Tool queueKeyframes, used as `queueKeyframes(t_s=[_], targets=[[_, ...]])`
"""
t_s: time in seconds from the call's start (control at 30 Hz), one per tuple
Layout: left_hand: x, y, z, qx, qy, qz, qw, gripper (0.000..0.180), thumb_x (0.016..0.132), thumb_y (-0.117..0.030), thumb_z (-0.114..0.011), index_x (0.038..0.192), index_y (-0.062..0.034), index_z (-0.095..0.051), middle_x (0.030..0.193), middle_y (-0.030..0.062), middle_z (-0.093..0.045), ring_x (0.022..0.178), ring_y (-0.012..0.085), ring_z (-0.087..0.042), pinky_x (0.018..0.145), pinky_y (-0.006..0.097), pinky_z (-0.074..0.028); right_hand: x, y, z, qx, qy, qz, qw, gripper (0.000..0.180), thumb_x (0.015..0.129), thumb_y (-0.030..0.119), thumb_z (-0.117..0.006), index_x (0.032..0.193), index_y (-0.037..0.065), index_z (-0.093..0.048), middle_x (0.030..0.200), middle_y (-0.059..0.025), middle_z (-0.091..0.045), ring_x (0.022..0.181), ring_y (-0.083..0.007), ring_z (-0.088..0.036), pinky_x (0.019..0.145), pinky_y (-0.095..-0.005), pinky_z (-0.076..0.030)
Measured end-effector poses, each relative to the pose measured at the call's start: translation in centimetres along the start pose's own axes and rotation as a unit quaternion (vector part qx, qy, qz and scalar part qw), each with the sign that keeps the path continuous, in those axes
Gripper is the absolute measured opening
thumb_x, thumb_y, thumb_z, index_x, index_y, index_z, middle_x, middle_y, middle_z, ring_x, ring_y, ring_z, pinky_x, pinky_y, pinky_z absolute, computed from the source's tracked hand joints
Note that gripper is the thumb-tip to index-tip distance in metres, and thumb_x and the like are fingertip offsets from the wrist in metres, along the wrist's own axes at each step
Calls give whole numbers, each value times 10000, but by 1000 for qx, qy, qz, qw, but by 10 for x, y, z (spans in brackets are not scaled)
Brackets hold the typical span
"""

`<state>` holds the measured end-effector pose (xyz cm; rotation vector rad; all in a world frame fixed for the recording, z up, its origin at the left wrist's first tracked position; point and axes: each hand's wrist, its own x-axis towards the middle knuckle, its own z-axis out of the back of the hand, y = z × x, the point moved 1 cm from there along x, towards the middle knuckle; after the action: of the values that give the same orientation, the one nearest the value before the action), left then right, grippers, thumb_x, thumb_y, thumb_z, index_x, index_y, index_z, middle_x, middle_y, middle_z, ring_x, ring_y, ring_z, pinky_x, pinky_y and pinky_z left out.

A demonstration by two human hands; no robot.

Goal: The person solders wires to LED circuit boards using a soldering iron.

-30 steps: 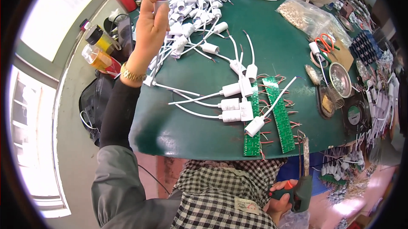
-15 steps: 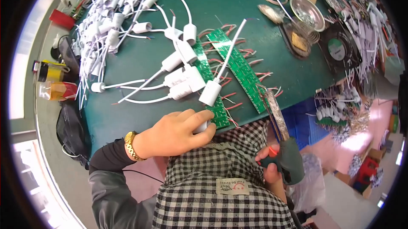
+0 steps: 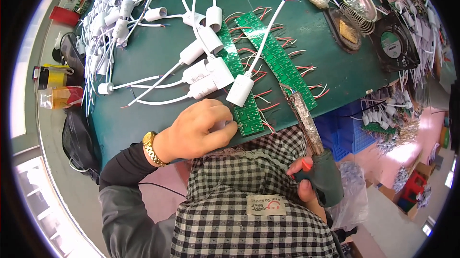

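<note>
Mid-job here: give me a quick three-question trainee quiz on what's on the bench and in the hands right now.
1. True or false: the right hand holds a soldering gun.
2. What does the left hand rest against? A) round fan B) near end of a green circuit strip C) red box
3. What colour is the table?

Key: 1 true; 2 B; 3 dark green.

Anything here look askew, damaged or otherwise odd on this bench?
Nothing looks damaged or spilled. The left hand presses the near end of a green circuit strip at the table's edge; the right hand holds a soldering gun. White sockets lie loosely strewn, their wires crossing the strips.
</note>
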<state>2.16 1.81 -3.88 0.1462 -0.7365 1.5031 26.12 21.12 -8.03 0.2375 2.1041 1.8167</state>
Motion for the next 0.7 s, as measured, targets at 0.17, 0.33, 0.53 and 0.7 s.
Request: queueKeyframes(t_s=[0.17, 0.33, 0.53, 0.7], targets=[[-4, 1, -5, 50, -40, 77, 995, 241, 590, 1, -697, 812, -19, -606, 877, 90, -526, 720, 238, -547, 604, 333, -472, 5, 15, -4, -20, 11, -16, 1000, 204, 736, 68, -599, 935, 25, -587, 818, -53, -602, 702, -125, -523, 650, -262, -443], [7, -3, -6, 42, -67, 118, 990, 219, 580, 29, -686, 777, -20, -606, 847, 79, -532, 713, 242, -550, 599, 328, -472, 12, 42, -4, -133, 126, -22, 983, 460, 860, 407, -636, 1023, -7, -519, 913, -131, -601, 806, -207, -603, 714, -322, -501], [7, -6, -8, 30, -74, 179, 981, 213, 587, 42, -674, 778, -24, -607, 853, 78, -538, 719, 242, -557, 605, 323, -473, 16, 44, -5, -71, 130, -68, 987, 210, 673, 70, -647, 878, 31, -628, 791, -95, -637, 626, -170, -588, 612, -285, -479], [3, -4, -6, -11, -63, 207, 976, 201, 615, 55, -670, 793, -16, -610, 888, 92, -523, 687, 219, -544, 576, 300, -457, 24, 59, -15, -293, 180, -58, 937, 137, 765, 82, -663, 882, 10, -673, 714, -103, -664, 593, -174, -624, 579, -280, -502]])
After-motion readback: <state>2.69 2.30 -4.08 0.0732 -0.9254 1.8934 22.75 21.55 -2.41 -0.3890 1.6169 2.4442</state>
